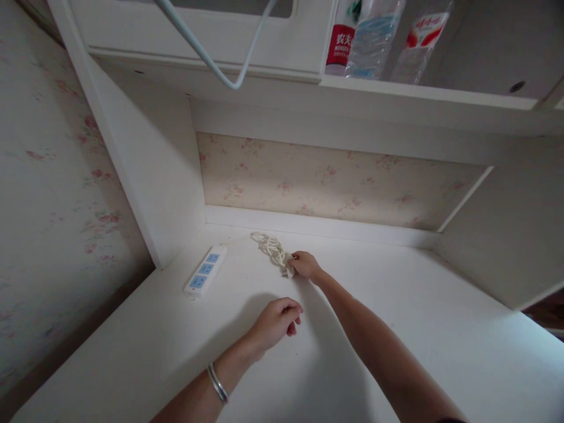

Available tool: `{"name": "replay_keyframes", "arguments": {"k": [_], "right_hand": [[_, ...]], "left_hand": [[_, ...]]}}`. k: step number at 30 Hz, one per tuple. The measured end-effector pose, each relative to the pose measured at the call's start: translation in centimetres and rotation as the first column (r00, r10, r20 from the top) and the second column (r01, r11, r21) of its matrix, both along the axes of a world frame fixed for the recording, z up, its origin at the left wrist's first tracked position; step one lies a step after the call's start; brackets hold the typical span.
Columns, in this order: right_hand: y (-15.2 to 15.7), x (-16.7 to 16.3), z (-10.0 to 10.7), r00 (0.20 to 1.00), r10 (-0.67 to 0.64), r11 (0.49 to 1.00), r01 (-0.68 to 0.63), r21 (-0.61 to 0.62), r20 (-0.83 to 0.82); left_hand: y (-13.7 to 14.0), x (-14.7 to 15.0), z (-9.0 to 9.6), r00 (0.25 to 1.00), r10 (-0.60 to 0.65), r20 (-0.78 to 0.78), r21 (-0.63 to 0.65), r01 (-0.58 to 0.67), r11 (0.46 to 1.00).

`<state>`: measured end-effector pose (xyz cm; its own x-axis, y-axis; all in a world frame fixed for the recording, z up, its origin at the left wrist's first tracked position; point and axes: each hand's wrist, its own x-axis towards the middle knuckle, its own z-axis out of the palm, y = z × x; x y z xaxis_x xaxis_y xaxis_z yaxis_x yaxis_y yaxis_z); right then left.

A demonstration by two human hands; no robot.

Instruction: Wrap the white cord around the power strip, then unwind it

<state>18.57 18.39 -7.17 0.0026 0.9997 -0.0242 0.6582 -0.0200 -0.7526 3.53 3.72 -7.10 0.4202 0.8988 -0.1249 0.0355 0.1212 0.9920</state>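
Observation:
A white power strip (205,271) with blue socket panels lies at the left on the white desk. Its thin cord runs back and right into a coiled, bundled cable (274,249). At the near end of that bundle, the fingers of my right hand (305,264) are closed on a pale plug, which they partly hide. My left hand (277,322) hovers lower and nearer to me, apart from the cable. Its fingers are loosely curled, and nothing shows in them.
Overhead, a shelf (432,94) holds several plastic bottles (374,38). A pale cable loop (235,82) hangs down in front of a white panel. Side panels (145,147) stand left and right of the desk (418,305), with flowered wallpaper (308,176) behind.

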Motion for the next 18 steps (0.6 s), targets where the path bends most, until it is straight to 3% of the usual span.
{"name": "replay_keyframes", "arguments": {"k": [4, 7, 9, 11, 12, 15, 18], "right_hand": [[-4.3, 0.3, 0.2, 0.984, 0.064, 0.998, -0.067, -0.014, -0.165], [-8.0, 0.9, 0.7, 0.911, 0.125, 0.987, -0.153, -0.042, -0.393], [-10.3, 1.4, 0.9, 0.740, 0.114, 0.975, -0.211, -0.068, -0.663], [-12.3, 1.8, 0.9, 0.527, 0.041, 0.968, -0.233, -0.098, -0.849], [-13.0, 1.9, 0.9, 0.458, 0.002, 0.967, -0.227, -0.114, -0.889], [-14.6, 2.0, 0.8, 0.362, -0.034, 0.967, -0.225, -0.123, -0.932], [-15.1, 2.1, 0.9, 0.360, 0.009, 0.971, -0.227, -0.078, -0.933]], "left_hand": [[0.7, -0.6, 0.0, 0.988, 0.139, -0.070, 0.151, -0.128, 0.980], [0.6, -1.2, 0.6, 0.962, 0.257, -0.094, 0.351, -0.209, 0.913], [0.1, -1.5, 1.3, 0.943, 0.313, -0.111, 0.530, -0.210, 0.822], [-0.7, -1.7, 2.0, 0.915, 0.372, -0.158, 0.706, -0.159, 0.691], [-1.1, -1.6, 2.3, 0.892, 0.408, -0.193, 0.779, -0.113, 0.617], [-2.0, -1.5, 2.6, 0.807, 0.503, -0.311, 0.895, 0.070, 0.441], [-2.2, -1.4, 2.4, 0.737, 0.535, -0.414, 0.893, 0.216, 0.395]]}}
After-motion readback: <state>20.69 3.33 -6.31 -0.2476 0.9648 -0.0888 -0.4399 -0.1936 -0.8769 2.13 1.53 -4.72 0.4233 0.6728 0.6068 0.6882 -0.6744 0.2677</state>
